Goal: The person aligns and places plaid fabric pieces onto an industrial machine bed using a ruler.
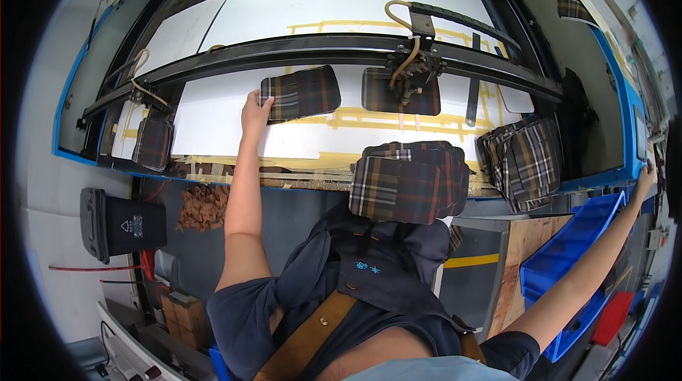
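Observation:
My left hand pinches the left edge of a dark plaid fabric piece with rounded corners, thumb on top, over the white bed of a cutting machine. To its right, a second plaid piece lies on the bed, partly hidden under the machine's cutting head. My right arm reaches far right, where my right hand is at the control panel on the machine's blue frame; its fingers are too small to make out. A stack of plaid pieces sits at the bed's front edge before me.
A black gantry rail spans the bed, with another head at left. More plaid stacks lie at right and far left. A black bin and brown scraps are below left; a blue crate is below right.

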{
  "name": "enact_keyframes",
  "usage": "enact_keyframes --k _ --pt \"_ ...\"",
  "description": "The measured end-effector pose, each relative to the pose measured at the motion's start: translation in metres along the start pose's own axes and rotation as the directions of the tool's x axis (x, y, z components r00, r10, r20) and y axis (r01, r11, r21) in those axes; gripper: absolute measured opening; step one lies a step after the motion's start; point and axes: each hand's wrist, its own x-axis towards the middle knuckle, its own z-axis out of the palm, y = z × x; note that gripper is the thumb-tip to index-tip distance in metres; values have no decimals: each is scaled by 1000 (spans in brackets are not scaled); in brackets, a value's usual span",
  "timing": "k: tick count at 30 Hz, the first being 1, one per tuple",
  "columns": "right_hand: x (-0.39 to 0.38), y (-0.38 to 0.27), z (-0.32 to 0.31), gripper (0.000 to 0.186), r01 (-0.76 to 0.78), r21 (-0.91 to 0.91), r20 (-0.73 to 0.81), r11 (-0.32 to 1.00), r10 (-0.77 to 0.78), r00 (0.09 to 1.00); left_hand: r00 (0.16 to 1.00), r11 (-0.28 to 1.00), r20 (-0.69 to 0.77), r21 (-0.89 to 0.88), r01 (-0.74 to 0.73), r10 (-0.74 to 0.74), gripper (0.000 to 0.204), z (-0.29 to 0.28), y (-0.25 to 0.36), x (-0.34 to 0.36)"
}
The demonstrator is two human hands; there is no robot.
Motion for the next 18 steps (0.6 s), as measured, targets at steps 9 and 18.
enact_keyframes --k 9,18 --pt "-11 -34 -44 49 72 -349 -142 934 -129 981 763 768 -86 94 -634 640 25 44 78 -107" --pt "-249 -375 -10 27 400 362 -683 842 -53 729 656 688 219 -324 -649 722 9 82 134 -179"
